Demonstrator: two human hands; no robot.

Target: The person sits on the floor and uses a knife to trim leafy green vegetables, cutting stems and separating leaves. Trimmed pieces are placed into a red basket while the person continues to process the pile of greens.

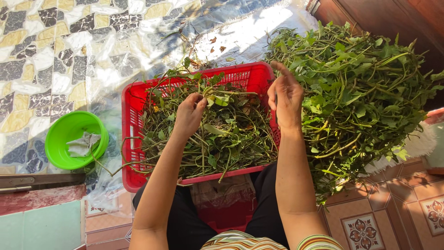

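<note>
Basket: a red slatted plastic basket (132,106) sits on the floor right in front of my knees, its near edge against my legs, so both hands reach it without stretching.
Basket contents: a tangle of thin green stems and small leaves (217,139) fills it from the left wall to the right wall.
Left hand: my left hand (188,115) is over the middle of the basket, fingers curled shut around a leafy stem (217,99) that rises from the tangle toward the far edge.
Right hand: my right hand (286,95) hovers above the basket's right far corner, fingers loosely bent with the index raised; I cannot tell whether it pinches the other end of a stem or holds nothing.
Fresh pile: a big heap of leafy greens (365,92) lies on the floor just beside the basket's right wall, close to my right hand.
Bowl: a bright green bowl (60,139) with crumpled grey scraps inside stands off the basket's left wall, apart from it.
Floor cover: clear plastic sheeting (115,55) is spread under the far side, probably to catch litter.
</note>
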